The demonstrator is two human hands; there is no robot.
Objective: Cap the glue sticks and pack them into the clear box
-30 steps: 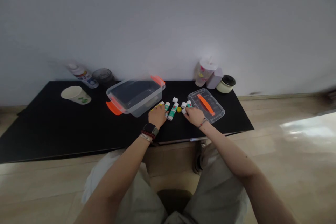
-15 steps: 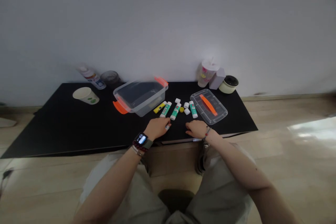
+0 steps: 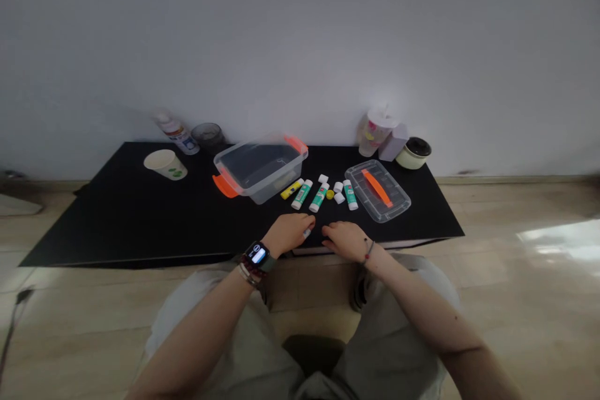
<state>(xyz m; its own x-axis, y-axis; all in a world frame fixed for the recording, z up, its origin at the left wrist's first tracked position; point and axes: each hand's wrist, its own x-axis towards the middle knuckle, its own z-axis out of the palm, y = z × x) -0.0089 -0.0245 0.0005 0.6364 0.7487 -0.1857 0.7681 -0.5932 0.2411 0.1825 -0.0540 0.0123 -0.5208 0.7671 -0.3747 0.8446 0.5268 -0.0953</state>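
My left hand (image 3: 290, 232) rests near the table's front edge, fingers curled inward. A small white patch shows by its thumb; I cannot tell what it is. Facing it, my right hand (image 3: 345, 240) holds nothing, its fingers loosely bent and the thumb a little apart. Just beyond the hands lie a yellow glue stick (image 3: 292, 189) and green-and-white glue sticks: one on the left (image 3: 302, 194), one in the middle (image 3: 319, 197), one on the right (image 3: 350, 195). Among them are white caps (image 3: 339, 198) and a yellow cap (image 3: 330, 194). Neither hand touches these.
A clear plastic box (image 3: 276, 184) with orange latches stands behind left, its lid (image 3: 398, 200) lying at right. Paper cup (image 3: 166, 164), spray can (image 3: 178, 135) and dark glass (image 3: 209, 136) are left; lidded cup (image 3: 372, 134), pale box (image 3: 394, 142) and cream pot (image 3: 412, 154) back right.
My hands have come closer together over the table's front edge. The whole view has shifted slightly, while the glue sticks, caps, box and lid keep their places.
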